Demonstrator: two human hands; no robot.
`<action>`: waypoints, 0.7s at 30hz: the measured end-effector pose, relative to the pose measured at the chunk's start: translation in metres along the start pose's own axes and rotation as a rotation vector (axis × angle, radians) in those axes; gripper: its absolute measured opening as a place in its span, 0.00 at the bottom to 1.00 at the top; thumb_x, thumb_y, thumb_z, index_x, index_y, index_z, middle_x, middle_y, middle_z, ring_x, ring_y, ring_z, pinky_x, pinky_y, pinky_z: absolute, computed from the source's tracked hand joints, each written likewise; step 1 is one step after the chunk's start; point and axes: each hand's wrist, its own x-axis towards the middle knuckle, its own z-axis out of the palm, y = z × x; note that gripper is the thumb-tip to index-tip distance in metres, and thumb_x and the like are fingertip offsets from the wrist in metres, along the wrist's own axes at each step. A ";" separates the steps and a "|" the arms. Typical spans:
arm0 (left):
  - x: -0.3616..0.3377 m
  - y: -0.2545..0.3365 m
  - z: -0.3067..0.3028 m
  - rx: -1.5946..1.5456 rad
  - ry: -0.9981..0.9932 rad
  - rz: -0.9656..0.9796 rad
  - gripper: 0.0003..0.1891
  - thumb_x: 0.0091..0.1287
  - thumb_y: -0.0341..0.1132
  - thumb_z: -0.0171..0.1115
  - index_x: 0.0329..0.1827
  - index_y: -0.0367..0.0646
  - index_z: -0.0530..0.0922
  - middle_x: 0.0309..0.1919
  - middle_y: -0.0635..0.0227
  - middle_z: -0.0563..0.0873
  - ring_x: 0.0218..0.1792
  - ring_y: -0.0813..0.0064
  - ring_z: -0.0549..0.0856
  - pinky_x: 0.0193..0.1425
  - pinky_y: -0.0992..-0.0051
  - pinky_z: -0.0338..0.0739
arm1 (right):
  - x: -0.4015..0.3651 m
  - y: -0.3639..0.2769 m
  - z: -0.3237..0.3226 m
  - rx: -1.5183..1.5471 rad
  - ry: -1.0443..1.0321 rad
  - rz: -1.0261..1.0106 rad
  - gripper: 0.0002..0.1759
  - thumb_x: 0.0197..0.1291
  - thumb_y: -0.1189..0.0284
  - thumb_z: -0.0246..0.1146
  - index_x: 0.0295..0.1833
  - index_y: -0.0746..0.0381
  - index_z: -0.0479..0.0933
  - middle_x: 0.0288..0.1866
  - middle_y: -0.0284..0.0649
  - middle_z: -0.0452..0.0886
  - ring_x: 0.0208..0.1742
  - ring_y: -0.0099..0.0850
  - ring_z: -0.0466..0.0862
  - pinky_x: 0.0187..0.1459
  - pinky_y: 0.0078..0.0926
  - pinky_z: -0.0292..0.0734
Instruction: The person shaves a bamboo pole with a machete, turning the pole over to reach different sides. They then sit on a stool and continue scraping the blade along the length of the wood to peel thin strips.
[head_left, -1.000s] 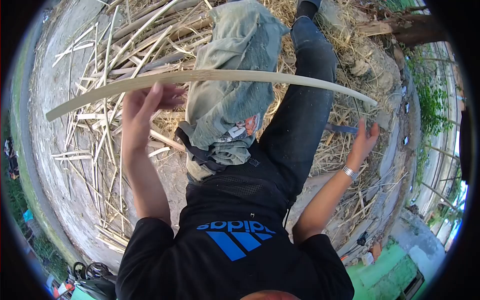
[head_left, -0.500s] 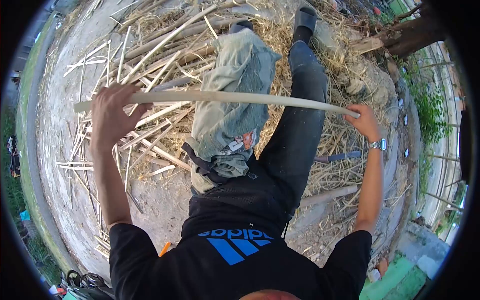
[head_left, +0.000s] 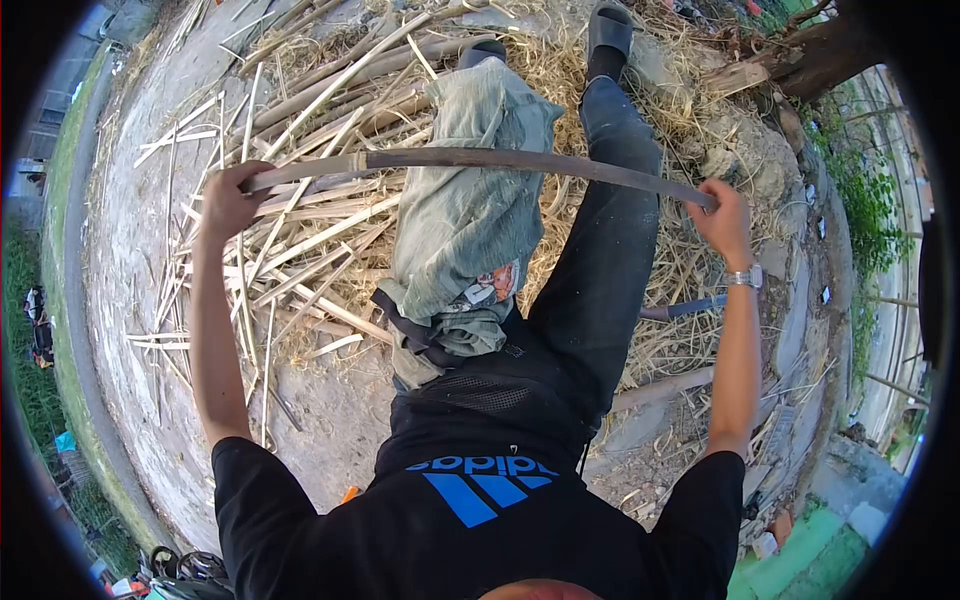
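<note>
One long, thin strip (head_left: 480,157) here, dull grey-brown on the face that shows, with a paler patch near its left end. It is up off the ground, stretched crosswise in front of the person and bent in a shallow arch, the middle highest. The left hand (head_left: 232,195) grips one end and the right hand (head_left: 722,215) grips the other, slightly lower end.

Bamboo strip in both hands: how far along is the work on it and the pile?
Done: many split strips lie heaped on the ground. In hand: the left hand and right hand grip one long bamboo strip near its ends, bowed above the cloth. Left: thicker poles behind the heap look unsplit, and a tool lies untouched on the straw.
</note>
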 end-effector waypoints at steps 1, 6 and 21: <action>-0.002 0.000 0.015 0.007 0.003 -0.012 0.15 0.61 0.32 0.77 0.51 0.47 0.91 0.36 0.63 0.94 0.33 0.73 0.90 0.41 0.71 0.84 | -0.001 0.002 0.017 -0.037 -0.058 0.038 0.12 0.55 0.66 0.75 0.38 0.61 0.82 0.26 0.40 0.82 0.28 0.36 0.82 0.35 0.33 0.76; -0.001 -0.011 0.043 -0.235 0.166 0.112 0.12 0.62 0.32 0.70 0.47 0.41 0.90 0.32 0.60 0.93 0.30 0.75 0.89 0.36 0.73 0.81 | 0.004 0.011 0.034 -0.097 -0.067 0.065 0.10 0.55 0.67 0.74 0.37 0.59 0.83 0.27 0.41 0.85 0.27 0.39 0.84 0.34 0.35 0.78; 0.027 -0.003 0.178 -0.394 0.345 0.029 0.19 0.70 0.48 0.67 0.40 0.38 0.90 0.24 0.57 0.89 0.26 0.70 0.87 0.35 0.70 0.78 | -0.010 0.022 0.091 -0.002 0.258 -0.007 0.11 0.58 0.65 0.75 0.36 0.60 0.84 0.30 0.43 0.88 0.31 0.44 0.88 0.35 0.35 0.80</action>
